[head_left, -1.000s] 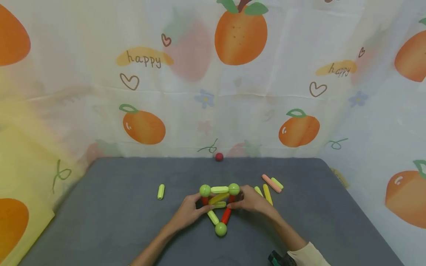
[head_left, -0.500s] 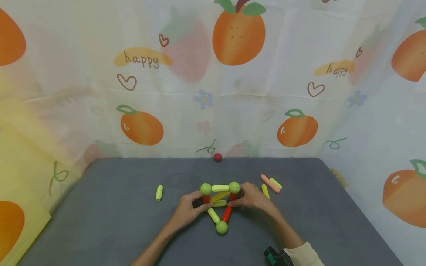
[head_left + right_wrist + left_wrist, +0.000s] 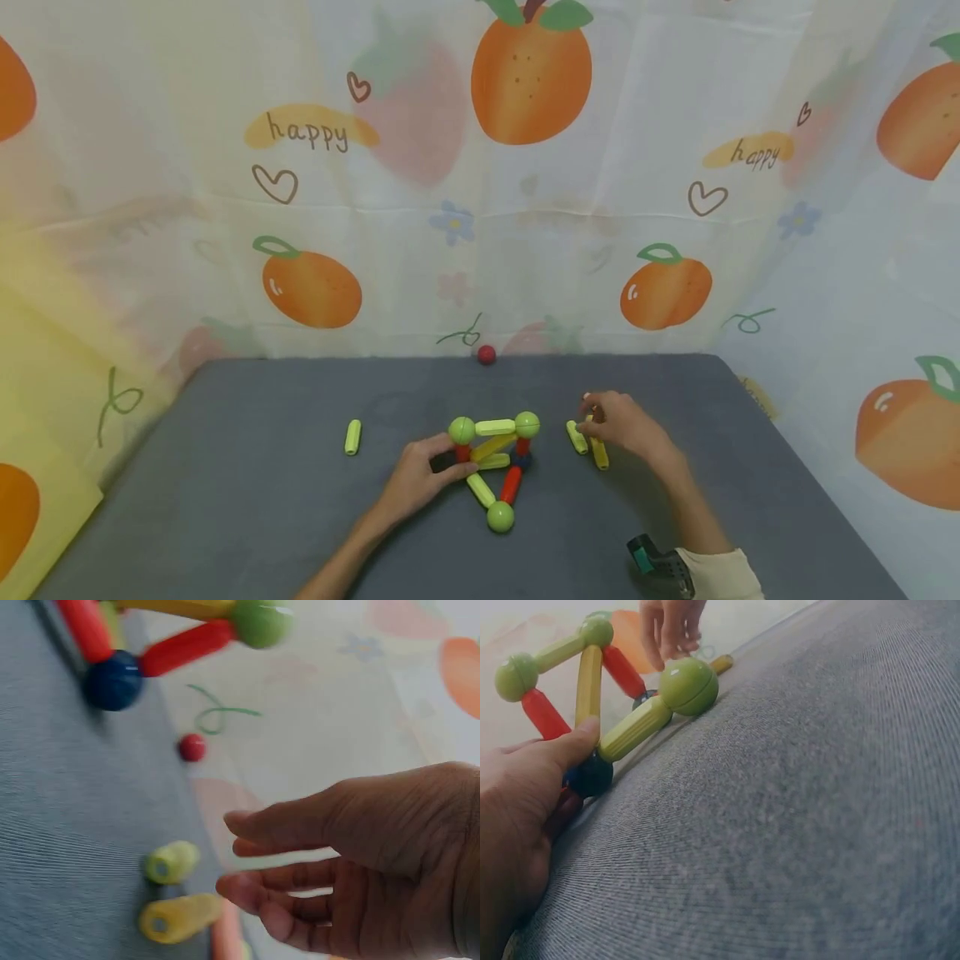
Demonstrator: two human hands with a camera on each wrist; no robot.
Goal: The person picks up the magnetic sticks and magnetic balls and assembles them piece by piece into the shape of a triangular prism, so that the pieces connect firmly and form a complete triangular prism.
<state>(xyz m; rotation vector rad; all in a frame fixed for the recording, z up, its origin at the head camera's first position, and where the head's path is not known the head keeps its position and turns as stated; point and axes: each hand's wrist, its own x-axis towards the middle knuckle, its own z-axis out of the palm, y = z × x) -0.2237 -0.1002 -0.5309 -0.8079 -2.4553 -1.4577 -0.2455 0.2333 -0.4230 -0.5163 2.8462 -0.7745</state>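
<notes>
A frame of magnetic rods and balls stands mid-table, with a green ball (image 3: 500,517) at its near corner and a light-green rod (image 3: 495,427) across its top. My left hand (image 3: 416,479) holds its left side; in the left wrist view the thumb (image 3: 577,744) lies on the yellow diagonal rod (image 3: 589,682), by a dark blue ball (image 3: 591,775). My right hand (image 3: 630,429) hovers with loosely bent, parted fingers over loose rods. In the right wrist view, a light-green rod (image 3: 172,861) and a yellow rod (image 3: 180,916) lie just past its fingertips, nothing between them.
A single light-green rod (image 3: 352,437) lies left of the frame. At the table's back edge sits a red ball (image 3: 487,355). A peach rod (image 3: 226,934) is partly visible behind the yellow one. A printed cloth (image 3: 420,275) hangs behind the grey table (image 3: 247,517).
My right hand has let go of the frame's right side and moved right to the loose rods. The left hand keeps its hold, and the frame stays in place.
</notes>
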